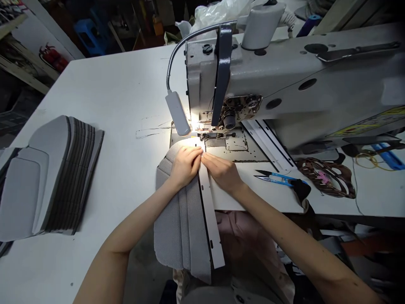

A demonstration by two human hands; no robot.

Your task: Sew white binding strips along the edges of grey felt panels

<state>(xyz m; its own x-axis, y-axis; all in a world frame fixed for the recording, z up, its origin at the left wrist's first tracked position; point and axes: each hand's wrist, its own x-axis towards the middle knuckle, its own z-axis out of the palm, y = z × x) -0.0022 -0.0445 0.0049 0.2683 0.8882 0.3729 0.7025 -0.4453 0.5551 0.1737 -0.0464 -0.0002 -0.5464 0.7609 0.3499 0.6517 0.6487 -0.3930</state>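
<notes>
A grey padded fabric panel [171,228] lies under the needle area of a sewing machine [202,71] and hangs over the table's front edge. Along its right side runs a long white strip [209,211] with dark slots. My left hand [186,162] rests on the panel's upper part, fingers bent together and pressing the panel near the strip. My right hand [223,169] pinches the strip's edge just below the presser foot, its fingertips close to those of my left hand. A small lamp [178,113] lights this spot.
A stack of grey panels [63,177] stands on the white table [126,93] at the left. Blue-handled snips [278,178], more white strips [268,143] and a brown openwork item [329,177] lie at the right. A thread cone [263,25] tops the machine.
</notes>
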